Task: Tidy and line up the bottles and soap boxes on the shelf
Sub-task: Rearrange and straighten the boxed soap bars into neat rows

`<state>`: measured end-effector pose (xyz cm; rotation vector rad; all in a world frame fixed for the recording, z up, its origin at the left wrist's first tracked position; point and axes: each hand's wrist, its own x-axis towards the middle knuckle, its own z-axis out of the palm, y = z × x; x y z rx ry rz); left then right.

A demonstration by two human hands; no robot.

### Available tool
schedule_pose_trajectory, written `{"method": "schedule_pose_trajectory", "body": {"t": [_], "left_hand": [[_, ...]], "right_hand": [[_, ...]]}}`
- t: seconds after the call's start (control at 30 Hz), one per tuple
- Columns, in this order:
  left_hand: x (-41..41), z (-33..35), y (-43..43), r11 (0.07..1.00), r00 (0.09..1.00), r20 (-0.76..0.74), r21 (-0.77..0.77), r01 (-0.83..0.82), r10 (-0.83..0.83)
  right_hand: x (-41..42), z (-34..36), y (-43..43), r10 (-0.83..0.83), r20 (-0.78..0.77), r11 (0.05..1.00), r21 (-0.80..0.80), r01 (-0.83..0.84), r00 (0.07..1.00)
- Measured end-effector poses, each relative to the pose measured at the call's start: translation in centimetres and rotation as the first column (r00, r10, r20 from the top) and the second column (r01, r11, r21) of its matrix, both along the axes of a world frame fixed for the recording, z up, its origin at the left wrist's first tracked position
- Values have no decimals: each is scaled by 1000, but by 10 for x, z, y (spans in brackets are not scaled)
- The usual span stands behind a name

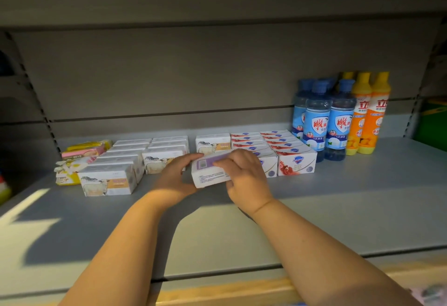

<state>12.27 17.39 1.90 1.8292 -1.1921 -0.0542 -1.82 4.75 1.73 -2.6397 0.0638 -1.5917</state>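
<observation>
Soap boxes fill most of the shelf's (pixel 338 208) back half in the head view, and much of the lining-up looks done. The sheep-printed boxes (pixel 106 182) stand in rows toward the left edge. The boxes with a blue shield logo and pomegranate (pixel 296 164) sit in neat files right of the middle. By the back right corner, the blue bottles (pixel 316 121) and orange bottles (pixel 370 116) stand upright and grouped.

One white and purple soap box (pixel 210 172) is not yet placed. It is tilted near the shelf's middle, just in front of the rows. The left hand (pixel 174 179) curls round its left end and the right hand (pixel 244 175) grips its top and right end.

The wrapped yellow and pink soaps (pixel 79 153) at the left edge lie askew and probably need straightening.

The blue labels show a red "雕" on a shield and "1次" below it. The orange labels show "立". The box print is too small to read
</observation>
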Motion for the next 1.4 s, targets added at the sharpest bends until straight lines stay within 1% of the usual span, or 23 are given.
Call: {"method": "schedule_pose_trajectory", "body": {"t": [0.03, 0.1, 0.17, 0.23, 0.27, 0.33, 0.43, 0.53, 0.57, 0.63, 0.73, 0.87, 0.9, 1.03, 1.17, 1.4], "left_hand": [[2, -3, 1, 1000, 1000, -20, 21, -4, 5], [8, -10, 3, 999, 997, -77, 49, -19, 22], [13, -16, 7, 993, 991, -135, 119, -7, 23], [17, -22, 10, 981, 983, -180, 194, 21, 15], [18, -23, 11, 974, 987, -162, 226, 18, 19], [18, -25, 9, 945, 998, -32, 326, -34, 47], [18, -24, 4, 870, 984, 163, 471, -146, 76], [21, -21, 8, 786, 927, 376, 570, -240, 10], [25, -21, 10, 778, 913, 408, 584, -234, -32], [33, -24, 15, 796, 914, 395, 581, -171, -92], [40, -29, 15, 837, 923, 370, 533, -120, -103], [47, -35, 14, 893, 941, 338, 426, -143, -10], [49, -35, 15, 906, 944, 331, 396, -146, 8], [58, -33, 19, 938, 943, 329, 313, -150, 41], [70, -34, 20, 943, 945, 290, 246, -225, 150], [74, -39, 18, 946, 953, 258, 239, -220, 157]], "right_hand": [[1, -3, -1, 9, -49, 1000, 19, -8, 999], [1, -7, -4, 40, -216, 992, 125, -13, 976], [1, -9, -6, 63, -403, 973, 228, 34, 913], [2, -9, -8, 54, -499, 974, 216, 64, 865], [3, -8, -8, 48, -526, 976, 205, 72, 849], [5, -3, -7, 21, -586, 979, 176, 102, 810], [13, 7, -9, -71, -703, 984, 69, 167, 708], [24, 17, -8, -166, -749, 980, -56, 189, 642], [28, 19, -8, -205, -744, 977, -115, 181, 636], [37, 19, -8, -253, -730, 967, -194, 162, 635], [50, 19, -15, -266, -746, 964, -223, 147, 611], [80, 23, -28, -433, -736, 900, -384, 207, 521], [89, 24, -31, -460, -734, 887, -403, 225, 500], [114, 26, -45, -475, -760, 879, -384, 284, 443], [129, 24, -58, -453, -768, 886, -333, 322, 453], [143, 24, -65, -463, -775, 876, -324, 358, 431]]}}
